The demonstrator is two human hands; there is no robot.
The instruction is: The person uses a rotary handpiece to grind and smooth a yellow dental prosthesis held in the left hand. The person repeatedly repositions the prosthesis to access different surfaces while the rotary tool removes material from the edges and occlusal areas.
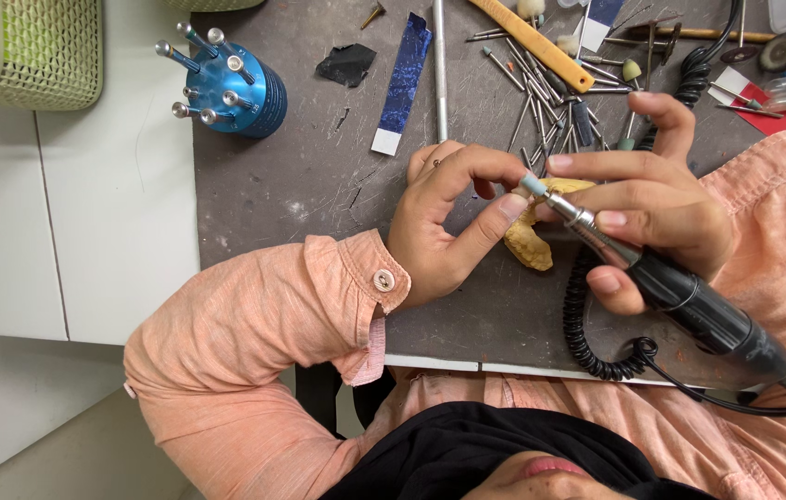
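Observation:
My right hand (pixel 657 208) grips a black and silver rotary handpiece (pixel 689 301) like a pen, tip pointing left. My left hand (pixel 439 227) pinches the small pale grey-blue bit (pixel 532 186) at the tool's tip between thumb and forefinger. A yellowish carved lump (pixel 529 244) lies on the dark worktop (pixel 319 176) just under both hands; whether any finger holds it is hidden. Both wrists wear salmon-pink sleeves.
A blue round stand (pixel 237 88) stuck with metal burs is at the back left. Loose burs (pixel 550 88), a wooden stick (pixel 534 42), a blue abrasive strip (pixel 404 81) and a black scrap (pixel 346 65) lie behind the hands. The coiled black cable (pixel 583 324) loops near the front edge. A green basket (pixel 27 51) sits on the white cabinet.

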